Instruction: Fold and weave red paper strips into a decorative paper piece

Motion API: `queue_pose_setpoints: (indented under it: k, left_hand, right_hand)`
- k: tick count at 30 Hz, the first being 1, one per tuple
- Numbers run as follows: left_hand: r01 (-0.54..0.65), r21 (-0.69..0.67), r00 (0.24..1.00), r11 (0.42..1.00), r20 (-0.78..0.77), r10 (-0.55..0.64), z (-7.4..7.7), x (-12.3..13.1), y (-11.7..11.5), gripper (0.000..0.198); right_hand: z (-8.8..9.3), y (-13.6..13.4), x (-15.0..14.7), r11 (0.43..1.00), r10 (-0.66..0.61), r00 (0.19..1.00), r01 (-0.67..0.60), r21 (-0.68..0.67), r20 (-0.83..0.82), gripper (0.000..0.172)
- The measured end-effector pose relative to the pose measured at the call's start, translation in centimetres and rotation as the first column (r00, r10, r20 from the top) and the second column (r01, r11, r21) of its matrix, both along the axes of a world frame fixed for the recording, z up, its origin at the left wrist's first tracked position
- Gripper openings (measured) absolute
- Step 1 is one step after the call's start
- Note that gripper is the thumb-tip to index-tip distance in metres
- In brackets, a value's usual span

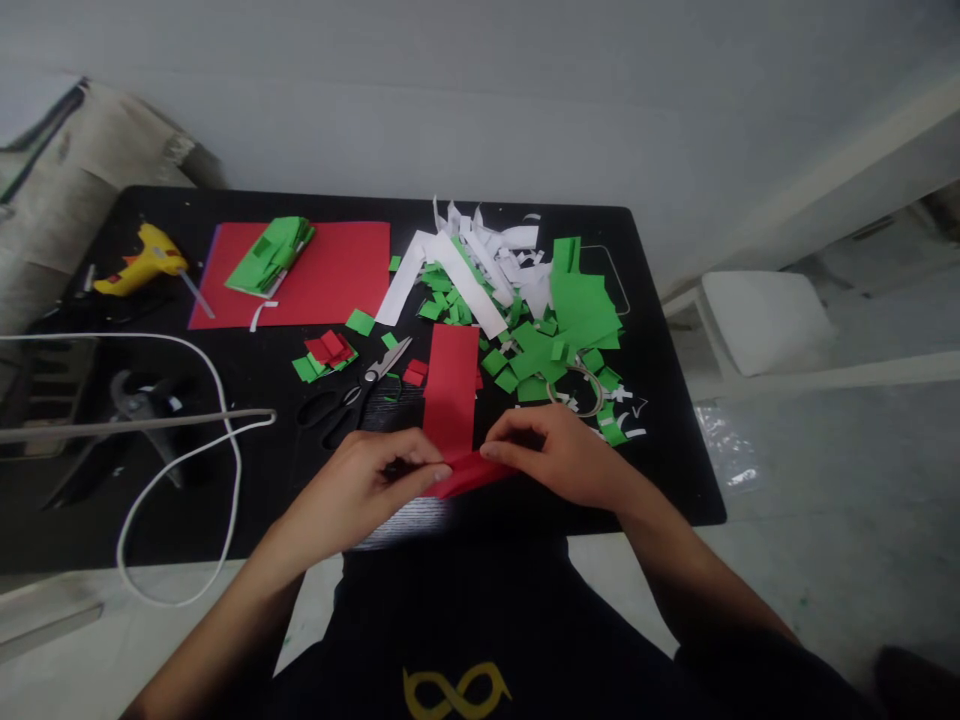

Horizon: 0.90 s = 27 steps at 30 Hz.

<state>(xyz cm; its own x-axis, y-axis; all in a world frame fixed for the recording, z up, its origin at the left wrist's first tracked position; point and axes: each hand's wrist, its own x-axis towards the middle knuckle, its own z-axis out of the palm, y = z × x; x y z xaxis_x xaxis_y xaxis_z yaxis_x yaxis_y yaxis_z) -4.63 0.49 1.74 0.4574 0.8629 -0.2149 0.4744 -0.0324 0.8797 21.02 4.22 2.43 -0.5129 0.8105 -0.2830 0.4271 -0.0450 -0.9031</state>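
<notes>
Close to the table's near edge, a red paper piece point(480, 474) is pinched between both my hands. My left hand point(375, 480) grips its left end with thumb and fingers. At its right end, my right hand point(555, 450) is closed on the paper in the same way. Just beyond lies a flat red paper strip point(451, 375), its near end partly covered by the held piece. Black-handled scissors point(356, 390) rest left of that strip, blades pointing away to the right. Several small red and green paper pieces point(326, 355) lie beyond my left hand.
White paper strips point(472, 255) and green scraps point(555, 330) pile up at centre right, beside a tape ring point(581, 390). A red sheet point(337, 275) bears folded green paper point(270, 255). At left are a yellow glue gun point(146, 262), pliers point(142, 410) and a white cable point(232, 450).
</notes>
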Motion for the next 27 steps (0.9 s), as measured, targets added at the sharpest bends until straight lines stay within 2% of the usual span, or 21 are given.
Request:
queue_pose_setpoints:
  k: [4, 11, 17, 22, 25, 27]
  left_hand:
    - [0.03, -0.055, 1.0, 0.998, 0.009, -0.029, -0.2, 0.1, 0.2, 0.019]
    - [0.071, -0.071, 0.997, 0.995, 0.025, -0.069, -0.6, 0.2, 0.5, 0.023]
    - [0.105, -0.053, 0.994, 0.993, 0.013, -0.105, -0.7, 0.4, 0.5, 0.021]
    - [0.139, -0.083, 0.99, 0.987, 0.045, -0.135, -0.8, 0.2, 0.4, 0.018]
    - [0.109, -0.107, 0.992, 0.988, 0.069, -0.102, -1.1, 0.1, 0.2, 0.016]
    - [0.036, -0.139, 0.994, 0.99, 0.106, -0.021, -1.2, 0.2, 0.1, 0.017]
  right_hand:
    - [-0.2, 0.0, -0.1, 1.0, 0.001, 1.0, -0.001, 0.007, -0.021, 0.012]
    - [-0.2, -0.3, -0.5, 1.0, 0.019, 1.0, -0.02, -0.019, -0.024, 0.012]
    - [-0.2, 0.0, -0.8, 0.981, 0.155, 0.985, -0.162, -0.102, -0.07, 0.009]
    - [-0.6, 0.2, -0.8, 0.952, 0.143, 0.98, -0.174, -0.252, -0.138, 0.015]
    - [-0.8, 0.3, -0.8, 0.965, 0.102, 0.987, -0.129, -0.229, -0.125, 0.018]
    - [-1.0, 0.4, -0.8, 0.978, -0.011, 0.987, -0.023, -0.206, -0.16, 0.026]
